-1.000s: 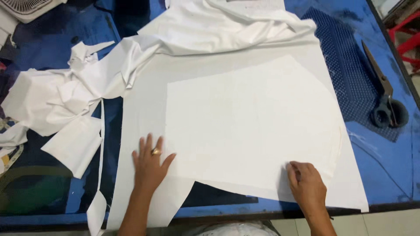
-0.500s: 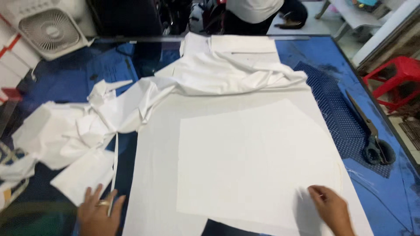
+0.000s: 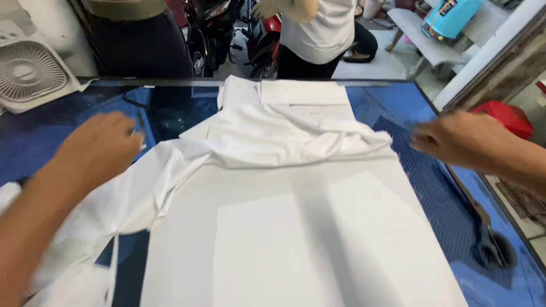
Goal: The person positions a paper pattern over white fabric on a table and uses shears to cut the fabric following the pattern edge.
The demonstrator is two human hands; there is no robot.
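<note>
I see both hands raised over a blue table (image 3: 398,105) with white cloth (image 3: 273,142) spread across it, and I place everything else from that cloth. My left hand (image 3: 99,149) hangs above its left edge, where the fabric bunches and trails off toward the near left corner; the fingers are loosely curled and blurred, and I cannot tell whether they pinch anything. My right hand (image 3: 460,139) hovers just past the cloth's right edge, over bare table, fingers loose and together, gripping nothing that I can see.

The cloth lies flat in the near half and is heaped in soft folds across its far half. A paler sheet of paper (image 3: 318,250) rests flat on the near part of the cloth. Beyond the heap, at the far edge, sits a stack of folded white pieces (image 3: 301,94). Dark scissors (image 3: 492,244) lie on the table to the right of the cloth, near my side. A white fan (image 3: 31,71) stands off the cloth's far left. Past the table, two people stand (image 3: 318,34) beside parked motorbikes (image 3: 227,28).
</note>
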